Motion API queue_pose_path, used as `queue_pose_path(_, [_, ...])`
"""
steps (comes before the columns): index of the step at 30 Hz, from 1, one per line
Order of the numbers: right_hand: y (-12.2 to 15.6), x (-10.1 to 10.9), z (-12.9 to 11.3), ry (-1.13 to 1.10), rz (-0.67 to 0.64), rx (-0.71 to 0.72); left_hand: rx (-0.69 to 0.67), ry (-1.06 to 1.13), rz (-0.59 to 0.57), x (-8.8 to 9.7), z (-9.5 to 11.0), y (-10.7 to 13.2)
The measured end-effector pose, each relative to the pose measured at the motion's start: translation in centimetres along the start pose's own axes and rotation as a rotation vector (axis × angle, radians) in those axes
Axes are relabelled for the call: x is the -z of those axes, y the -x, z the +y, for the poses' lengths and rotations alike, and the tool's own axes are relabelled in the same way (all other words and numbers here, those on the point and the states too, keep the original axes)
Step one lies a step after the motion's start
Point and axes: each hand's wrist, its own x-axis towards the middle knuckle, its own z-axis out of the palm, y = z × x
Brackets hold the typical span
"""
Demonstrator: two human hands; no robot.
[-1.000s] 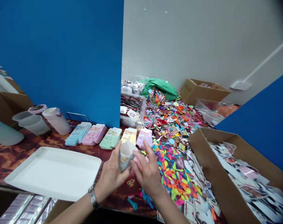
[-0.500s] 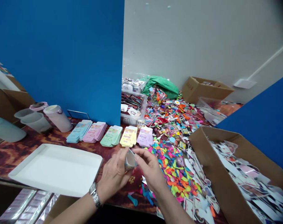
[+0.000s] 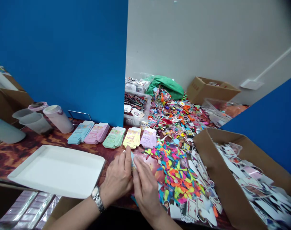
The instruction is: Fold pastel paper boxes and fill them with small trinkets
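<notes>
My left hand, with a metal watch on the wrist, is closed around a small light-blue paper box. Most of the box is hidden by the fingers. From the other side my right hand presses its fingers together against the same box. Just beyond the hands lie fanned stacks of flat printed cartons: blue, pink, green, yellow and purple. Beside my right hand spreads a pile of coloured balloons.
A white tray lies left of my hands. Behind it stand plastic cups and a lidded bottle. A large carton of cut-outs is at right. Trinkets cover the back. A blue partition rises behind the stacks.
The box was held with its open end showing; now the hands have closed together over it. My right hand has come left and flattened against it. A pinkish patch now shows beyond the right hand.
</notes>
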Motion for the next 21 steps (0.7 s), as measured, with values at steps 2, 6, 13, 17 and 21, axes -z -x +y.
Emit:
queue_pose_path(2, [0.0, 0.0, 0.5, -0.085, -0.044, -0.061, -0.021, 0.003, -0.011, 0.2, -0.2, 0.0])
queue_pose_path(6, [-0.4, 0.1, 2.0, -0.388, 0.088, -0.465, -0.122, 0.093, 0.206, 0.2, -1.2, 0.6])
queue_pose_path(13, [1.1, -0.8, 1.3, -0.820, -0.016, -0.738, 0.067, 0.933, 0.070, -1.7, -1.4, 2.5])
queue_pose_path(17, [1.7, 1.8, 4.8, -0.169, -0.197, -0.424, 0.104, 0.857, 0.078, -1.6, -1.8, 2.4])
queue_pose_path(21, [2.5, 3.6, 9.9, 0.470, -0.238, -0.218, 0.124, 0.774, 0.031, -1.9, -2.2, 2.4])
